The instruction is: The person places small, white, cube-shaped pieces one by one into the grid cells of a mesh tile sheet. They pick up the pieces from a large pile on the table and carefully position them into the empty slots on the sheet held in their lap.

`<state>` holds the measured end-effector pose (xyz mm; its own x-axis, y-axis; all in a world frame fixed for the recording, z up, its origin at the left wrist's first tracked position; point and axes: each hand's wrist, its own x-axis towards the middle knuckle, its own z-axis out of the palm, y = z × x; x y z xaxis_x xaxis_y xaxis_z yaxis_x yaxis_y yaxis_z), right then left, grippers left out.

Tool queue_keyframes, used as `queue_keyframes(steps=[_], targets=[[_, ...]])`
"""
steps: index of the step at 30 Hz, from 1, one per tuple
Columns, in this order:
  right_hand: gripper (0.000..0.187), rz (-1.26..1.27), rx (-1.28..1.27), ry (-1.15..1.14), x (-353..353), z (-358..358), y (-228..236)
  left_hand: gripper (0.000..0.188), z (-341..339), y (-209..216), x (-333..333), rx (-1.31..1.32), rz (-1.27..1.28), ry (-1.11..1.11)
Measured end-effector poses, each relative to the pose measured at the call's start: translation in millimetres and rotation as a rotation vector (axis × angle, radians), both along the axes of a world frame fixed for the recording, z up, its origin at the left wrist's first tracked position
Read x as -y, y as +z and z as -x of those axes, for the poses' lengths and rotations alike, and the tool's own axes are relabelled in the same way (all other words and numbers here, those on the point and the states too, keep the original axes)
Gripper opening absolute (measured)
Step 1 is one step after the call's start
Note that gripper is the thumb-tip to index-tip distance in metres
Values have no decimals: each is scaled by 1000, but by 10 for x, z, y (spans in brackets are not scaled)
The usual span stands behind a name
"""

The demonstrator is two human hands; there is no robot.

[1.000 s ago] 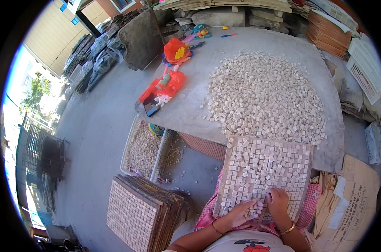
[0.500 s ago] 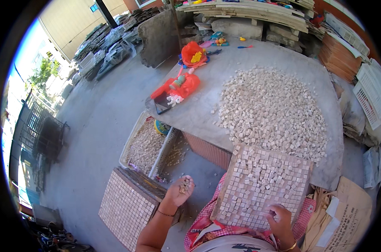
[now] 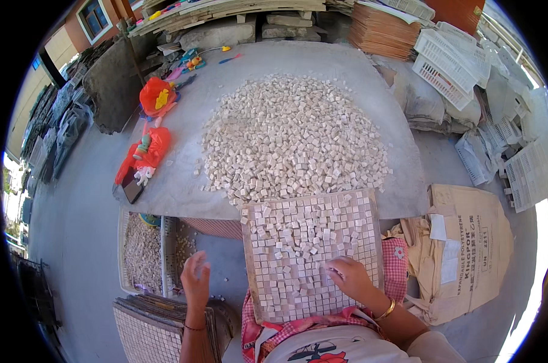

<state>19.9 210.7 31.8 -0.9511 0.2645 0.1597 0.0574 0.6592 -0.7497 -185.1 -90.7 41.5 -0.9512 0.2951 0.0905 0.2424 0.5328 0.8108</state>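
My right hand [image 3: 351, 279] is over a square tray [image 3: 375, 242] on my lap, its fingers curled close to the tiles. What its fingertips hold, if anything, is hidden. Rows of small pale stone cubes [image 3: 292, 305] fill much of the tray's grid, and loose cubes [image 3: 304, 233] are scattered on top of the upper half. Left of the tray, my left hand [image 3: 195, 279] is raised with the thumb apart from the fingers. No stone shows in it from here.
A big heap of stone cubes [image 3: 298, 139] covers the grey table [image 3: 183, 199] ahead. At its left lie red plastic bags [image 3: 156, 148] and a phone [image 3: 132, 192]. A white crate of chips [image 3: 142, 254] and stacked mosaic sheets [image 3: 147, 333] stand lower left; a paper sack [image 3: 467, 254] lies right.
The view has swung right. My left hand had small stone pieces in its palm; now it is turned and none show. My right hand has moved up the tray, away from its lower edge.
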Motion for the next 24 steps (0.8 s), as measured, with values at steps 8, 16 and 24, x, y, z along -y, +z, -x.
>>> queue_keyframes(steps=[8,16,24], targets=[[16,-209,22,162,185,151,-137,12,-973,-190,-1168,-190,64,-468],[19,-155,-8,-53,118,166,-164,13,-984,-325,-1392,-343,154,-521],[18,-269,-16,23,146,175,-267,14,-1069,-395,-1534,-392,220,-490]])
